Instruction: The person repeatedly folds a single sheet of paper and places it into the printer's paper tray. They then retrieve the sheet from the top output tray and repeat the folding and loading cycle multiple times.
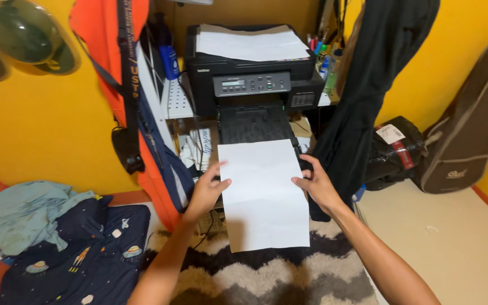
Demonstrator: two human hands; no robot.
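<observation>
Both hands pinch a white sheet (264, 192): left hand (208, 189) at its nine o'clock edge, right hand (316, 183) at three o'clock. The black printer (255, 79) sits at twelve; a zigzag rug (289, 277) lies open at six.

yellow walls (46, 124), cream floor (458, 243), grey-and-white zigzag rug (289, 277) underfoot

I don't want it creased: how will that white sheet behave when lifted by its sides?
The sheet looks thin, so probably light and floppy. Held only by the left hand and right hand, its near end likely droops.
</observation>
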